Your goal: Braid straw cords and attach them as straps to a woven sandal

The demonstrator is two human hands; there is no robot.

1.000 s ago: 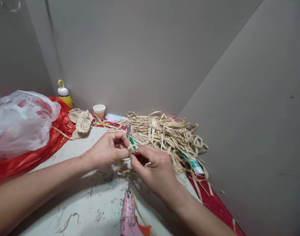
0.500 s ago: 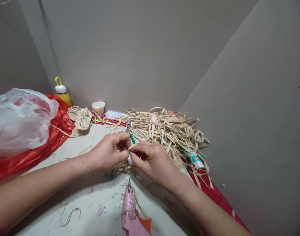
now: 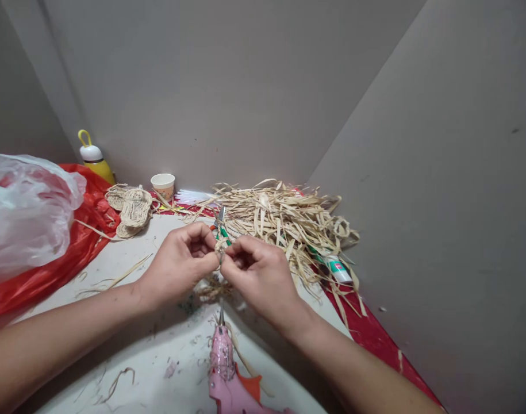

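Observation:
My left hand and my right hand meet over the board, fingertips pinched on a small woven straw piece. Most of that piece is hidden by the fingers. Just behind it lie green-handled cutters, partly covered by my hands. Below the hands, a brown tangle of fibre rests on the white board. A pink hot glue gun with an orange trigger lies nearest me, its metal nozzle pointing toward the hands.
A heap of dry straw strips spreads along the back right, beside a white-and-green tube. At the left sit woven straw soles, a clear plastic bag on red plastic, a paper cup and a yellow bottle. Grey walls enclose the board.
Both hands stay pinched on the straw piece, which now shows more between the fingertips. The whole view has shifted slightly, so surroundings appear a little further left.

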